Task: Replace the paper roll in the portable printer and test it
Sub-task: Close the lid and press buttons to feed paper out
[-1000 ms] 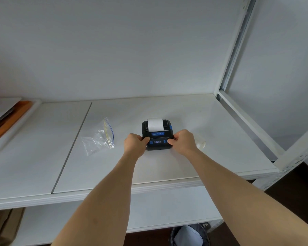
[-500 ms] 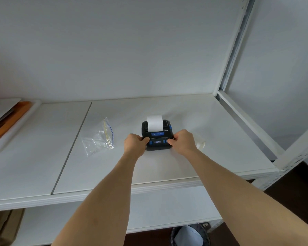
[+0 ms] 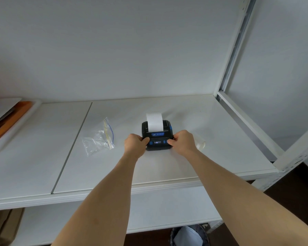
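1. Two bare hands of ours met at the small black printer, and we list the rest of the shelf from the left edge across.
2. At the far left, an orange flat item lay on a white tray-like edge; we could not tell what it was.
3. Next came the white shelf, made of two boards with a seam running between them.
4. Just right of that seam lay an empty clear zip bag with a blue and yellow closure, well apart from our hands.
5. Our left hand gripped the printer's left side, fingers curled round its edge and the thumb lying on the front panel beside a blue button.
6. The printer stood flat on the right-hand board, its lid closed, its small display lit, and a white paper strip rising from the slot toward the back wall.
7. Our right hand held the printer's right side in the same curled grip, its thumb pressed on the panel at the right blue button.
8. Behind that hand, a pale translucent object lay on the shelf, mostly hidden.
9. At the far right stood the white metal upright of the rack.
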